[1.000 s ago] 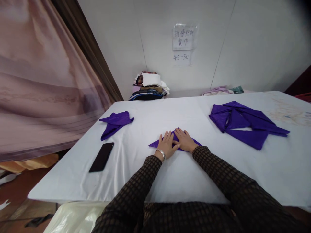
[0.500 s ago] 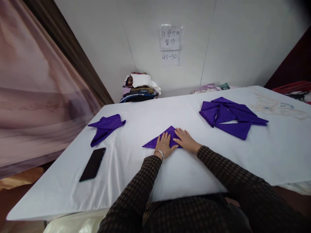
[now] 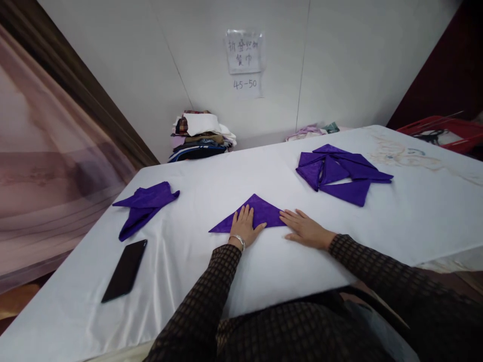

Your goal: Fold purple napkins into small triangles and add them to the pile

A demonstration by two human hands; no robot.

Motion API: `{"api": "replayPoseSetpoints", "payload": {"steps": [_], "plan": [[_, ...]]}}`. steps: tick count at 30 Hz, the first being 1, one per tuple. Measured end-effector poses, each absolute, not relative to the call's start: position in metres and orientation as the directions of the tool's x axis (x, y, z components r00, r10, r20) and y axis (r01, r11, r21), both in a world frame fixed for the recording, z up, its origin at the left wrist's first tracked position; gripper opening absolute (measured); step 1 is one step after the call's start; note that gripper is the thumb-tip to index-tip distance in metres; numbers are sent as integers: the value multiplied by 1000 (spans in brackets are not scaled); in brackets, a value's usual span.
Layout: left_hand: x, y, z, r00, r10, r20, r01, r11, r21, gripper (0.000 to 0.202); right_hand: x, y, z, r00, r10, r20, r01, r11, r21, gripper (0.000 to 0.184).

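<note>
A purple cloth napkin (image 3: 264, 211), folded into a flat triangle, lies on the white tablecloth (image 3: 271, 271) in front of me. Its point faces the wall and its long edge faces me. Flat on the napkin's left half rests my left hand (image 3: 246, 226), fingers stretched out, with a bracelet at the wrist. My right hand (image 3: 306, 229) is also open, palm down, its fingertips covering the napkin's right corner. That corner is hidden under them.
To the left lie a crumpled purple napkin (image 3: 145, 206) and a black phone (image 3: 125, 270). Several folded purple napkins (image 3: 347, 188) overlap at the right. Behind the table are a stack of folded clothes (image 3: 202, 136) and a red basket (image 3: 462, 143) at far right.
My right hand has slid right, from the napkin's middle to its right corner, uncovering the right half. My left hand stays pressed on the napkin. The camera view has turned somewhat.
</note>
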State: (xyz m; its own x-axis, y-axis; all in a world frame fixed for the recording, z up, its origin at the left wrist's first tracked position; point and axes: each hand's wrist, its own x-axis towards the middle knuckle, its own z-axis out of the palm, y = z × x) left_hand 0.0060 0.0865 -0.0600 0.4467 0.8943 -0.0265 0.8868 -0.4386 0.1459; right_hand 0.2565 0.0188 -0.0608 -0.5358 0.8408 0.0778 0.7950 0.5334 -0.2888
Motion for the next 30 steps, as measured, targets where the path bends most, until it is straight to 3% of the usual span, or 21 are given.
{"api": "replayPoseSetpoints", "payload": {"steps": [6,12,17,23,30], "plan": [[6,87,-62,449,894,-2,885,-444,142,84,304,-3,-63,-365,929,70,878,368,-307,61],[5,87,-64,450,893,24,880,-448,158,79,313,-13,-66,-60,982,179,835,148,-530,50],[5,87,-63,445,896,12,883,-441,163,80,289,-5,-69,-83,963,258,740,232,-632,39],[6,87,-64,441,897,18,885,-438,161,82,272,11,-69,-79,969,233,748,212,-629,21],[6,85,-63,436,900,4,886,-430,175,83,275,17,-79,-67,973,221,782,189,-595,23]]}}
